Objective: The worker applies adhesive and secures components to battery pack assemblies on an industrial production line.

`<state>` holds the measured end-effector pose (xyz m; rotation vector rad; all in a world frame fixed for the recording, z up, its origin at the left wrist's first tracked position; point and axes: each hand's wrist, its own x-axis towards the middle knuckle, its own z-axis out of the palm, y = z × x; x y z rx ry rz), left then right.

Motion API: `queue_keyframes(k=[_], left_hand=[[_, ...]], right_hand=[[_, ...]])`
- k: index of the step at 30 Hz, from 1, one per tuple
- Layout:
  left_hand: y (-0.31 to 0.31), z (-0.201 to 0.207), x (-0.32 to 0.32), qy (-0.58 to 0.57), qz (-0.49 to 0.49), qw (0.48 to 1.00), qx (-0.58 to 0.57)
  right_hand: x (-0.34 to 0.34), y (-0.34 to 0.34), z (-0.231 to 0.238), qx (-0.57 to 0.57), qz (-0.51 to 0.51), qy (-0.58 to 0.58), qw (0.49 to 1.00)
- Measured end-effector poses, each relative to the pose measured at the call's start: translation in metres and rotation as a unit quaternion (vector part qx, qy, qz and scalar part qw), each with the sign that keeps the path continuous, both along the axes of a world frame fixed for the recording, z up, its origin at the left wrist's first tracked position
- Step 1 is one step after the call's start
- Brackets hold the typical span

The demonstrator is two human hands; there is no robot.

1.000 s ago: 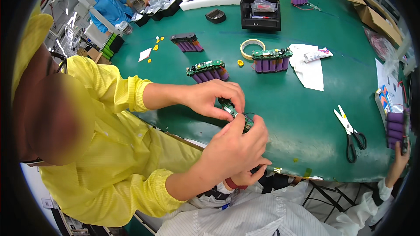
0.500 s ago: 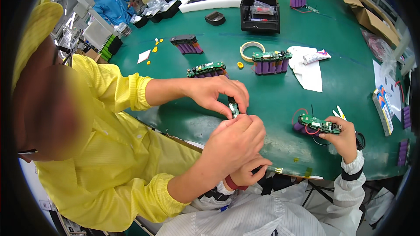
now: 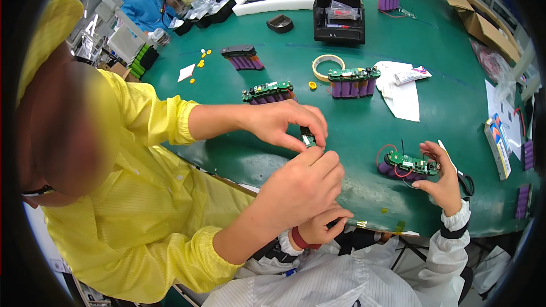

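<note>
A battery pack (image 3: pixel 405 165) with purple cells, a green circuit board on top and red and black wires rests on the green table at the right. My right hand (image 3: pixel 443 185) is around its right end with thumb and fingers spread, the thumb close to the board's edge. My left hand (image 3: pixel 321 228), with a red band at the wrist, is by the table's front edge, thumb and finger apart, nothing visible between them. A co-worker's hands (image 3: pixel 301 176) in yellow sleeves partly cover it. They hold a small part with a green board (image 3: pixel 308 138), mostly hidden by their fingers.
Beyond the hands stand more battery packs (image 3: pixel 354 83), a tape roll (image 3: pixel 328 68), a white cloth (image 3: pixel 405 102) with a tube (image 3: pixel 412 75), and a black bin (image 3: pixel 339 33). Scissors (image 3: pixel 466 184) lie beside my right hand. The co-worker leans in from the left.
My right hand has loosened from the battery pack, its fingers now spread wider. The pack has shifted slightly left. The co-worker's hands have moved only a little; my left hand is nearly unchanged.
</note>
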<state>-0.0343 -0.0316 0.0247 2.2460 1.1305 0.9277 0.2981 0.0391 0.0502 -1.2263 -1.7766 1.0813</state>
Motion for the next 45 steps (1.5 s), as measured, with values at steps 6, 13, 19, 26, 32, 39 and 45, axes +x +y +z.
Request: queue_keyframes(k=[6,13,19,26,32,39,45], left_hand=[[-0.003,-0.009,0.009,0.062,0.002,0.998,0.017],[0.021,0.087,0.026,0.379,0.016,0.915,0.139],[0.016,0.072,0.020,0.405,0.028,0.892,0.199],[0.002,0.040,0.013,0.222,0.033,0.970,0.098],[-0.036,-0.017,0.061,-0.167,0.013,0.986,-0.017],[-0.020,0.031,0.136,-0.184,-0.008,0.983,-0.029],[0.014,0.026,0.170,-0.103,0.077,0.988,0.082]], right_hand=[[0.023,-0.014,0.005,0.072,-0.051,0.023,0.996],[0.071,-0.020,-0.035,0.096,-0.278,0.237,0.926],[0.064,-0.019,-0.057,0.234,-0.311,0.126,0.912],[0.063,-0.023,-0.062,0.230,-0.299,0.116,0.919],[0.056,-0.019,-0.053,0.141,-0.293,0.144,0.934],[0.025,-0.031,-0.013,0.029,-0.225,0.145,0.963],[0.023,-0.047,-0.018,-0.074,-0.222,0.111,0.966]])
